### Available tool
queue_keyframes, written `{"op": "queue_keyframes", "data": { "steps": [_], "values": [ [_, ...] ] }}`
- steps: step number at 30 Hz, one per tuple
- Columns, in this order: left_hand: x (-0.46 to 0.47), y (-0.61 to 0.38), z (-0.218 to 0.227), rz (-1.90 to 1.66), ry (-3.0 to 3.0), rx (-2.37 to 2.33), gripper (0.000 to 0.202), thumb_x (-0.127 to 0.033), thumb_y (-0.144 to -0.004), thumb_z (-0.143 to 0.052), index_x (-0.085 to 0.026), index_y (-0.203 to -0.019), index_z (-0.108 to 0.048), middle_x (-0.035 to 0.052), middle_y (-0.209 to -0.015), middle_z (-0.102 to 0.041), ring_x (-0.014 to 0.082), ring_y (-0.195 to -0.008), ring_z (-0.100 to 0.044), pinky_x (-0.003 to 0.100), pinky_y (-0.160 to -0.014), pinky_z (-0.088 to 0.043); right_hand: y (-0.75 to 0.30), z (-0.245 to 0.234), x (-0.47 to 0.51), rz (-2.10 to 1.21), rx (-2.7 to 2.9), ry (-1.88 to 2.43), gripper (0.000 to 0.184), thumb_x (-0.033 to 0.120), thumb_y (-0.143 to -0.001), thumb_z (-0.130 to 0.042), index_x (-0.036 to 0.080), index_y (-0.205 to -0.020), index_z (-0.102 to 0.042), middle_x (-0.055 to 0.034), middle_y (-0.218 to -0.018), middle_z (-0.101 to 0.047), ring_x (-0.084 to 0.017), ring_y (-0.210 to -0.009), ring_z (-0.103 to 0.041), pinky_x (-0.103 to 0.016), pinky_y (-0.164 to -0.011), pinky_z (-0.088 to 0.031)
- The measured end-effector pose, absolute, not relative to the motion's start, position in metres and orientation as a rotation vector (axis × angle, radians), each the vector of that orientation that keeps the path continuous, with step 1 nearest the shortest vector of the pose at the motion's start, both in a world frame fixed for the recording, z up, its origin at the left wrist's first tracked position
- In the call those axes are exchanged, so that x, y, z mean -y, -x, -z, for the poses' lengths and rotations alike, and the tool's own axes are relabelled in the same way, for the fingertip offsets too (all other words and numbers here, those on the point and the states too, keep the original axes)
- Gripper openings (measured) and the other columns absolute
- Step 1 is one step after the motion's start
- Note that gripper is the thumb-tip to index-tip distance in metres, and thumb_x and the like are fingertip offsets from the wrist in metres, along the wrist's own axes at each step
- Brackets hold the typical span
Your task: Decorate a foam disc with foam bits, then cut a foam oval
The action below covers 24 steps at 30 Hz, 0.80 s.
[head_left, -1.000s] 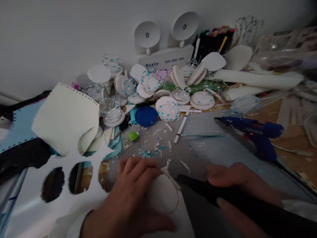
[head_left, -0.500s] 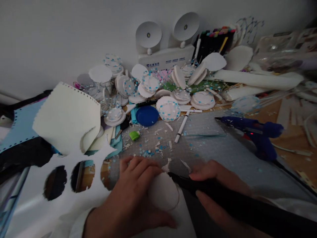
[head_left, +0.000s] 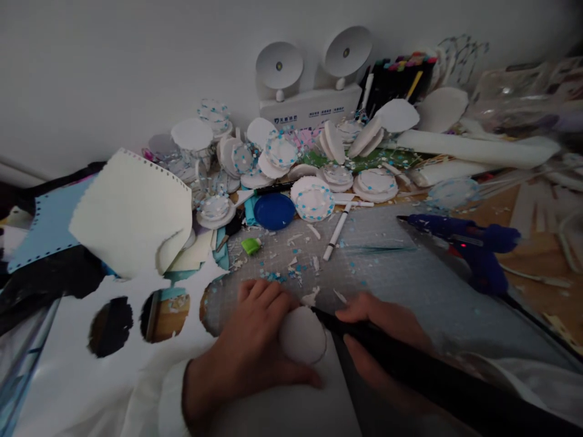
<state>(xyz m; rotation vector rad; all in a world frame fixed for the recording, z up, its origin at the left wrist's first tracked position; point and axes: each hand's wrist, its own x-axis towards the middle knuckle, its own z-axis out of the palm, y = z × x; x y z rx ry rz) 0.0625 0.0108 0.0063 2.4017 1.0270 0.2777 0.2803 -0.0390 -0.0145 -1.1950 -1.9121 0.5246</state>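
A round white disc (head_left: 303, 335), its outline marked by a thin edge, lies on a white sheet (head_left: 291, 403) at the bottom centre. My left hand (head_left: 257, 340) grips the disc, with fingers bent at its upper left edge and thumb along its lower edge. In my right hand (head_left: 387, 328) is a long black pointed tool (head_left: 410, 364), closed between thumb and fingers. The tool's tip touches the disc's upper right edge. My right hand's lower fingers are partly hidden behind the tool.
A blue hot glue gun (head_left: 478, 240) with a red light lies at right. White scraps and a white marker (head_left: 337, 233) are on the grey cutting mat (head_left: 382, 279). Several decorated white discs (head_left: 312, 198) crowd the back. A sheet with round holes (head_left: 59, 340) lies at left.
The tool and my right hand have moved slightly left along the disc's edge. My left hand keeps its hold on the disc. The whole view has shifted a little.
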Motion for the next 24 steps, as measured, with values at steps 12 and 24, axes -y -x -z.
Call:
{"op": "queue_keyframes", "data": {
  "steps": [12, 24],
  "values": [
    [-0.01, -0.061, -0.004, -0.277, -2.39, -1.034, 0.064, -0.07, -0.055, -0.073, -0.02, -0.092, -0.057, 0.0034, -0.093, -0.06, 0.0247, -0.088, -0.051, 0.041, -0.08, -0.031, -0.282, 0.026, 0.045, -0.128, 2.123, 1.198, 0.016, 0.02, -0.073, -0.055, 0.026, -0.087, -0.059, -0.0016, -0.07, -0.068, -0.019, -0.057, -0.064, -0.03, -0.053, -0.051],
    [-0.01, -0.061, -0.004, -0.294, -2.379, -1.031, 0.063, -0.071, -0.056, -0.071, -0.021, -0.09, -0.054, 0.004, -0.093, -0.06, 0.0241, -0.088, -0.05, 0.04, -0.079, -0.032, -0.277, 0.023, 0.045, -0.087, 2.312, 1.271, 0.012, 0.017, -0.071, -0.049, 0.025, -0.066, -0.055, -0.0006, -0.057, -0.059, -0.015, -0.046, -0.053, -0.028, -0.046, -0.037]
  ]
}}
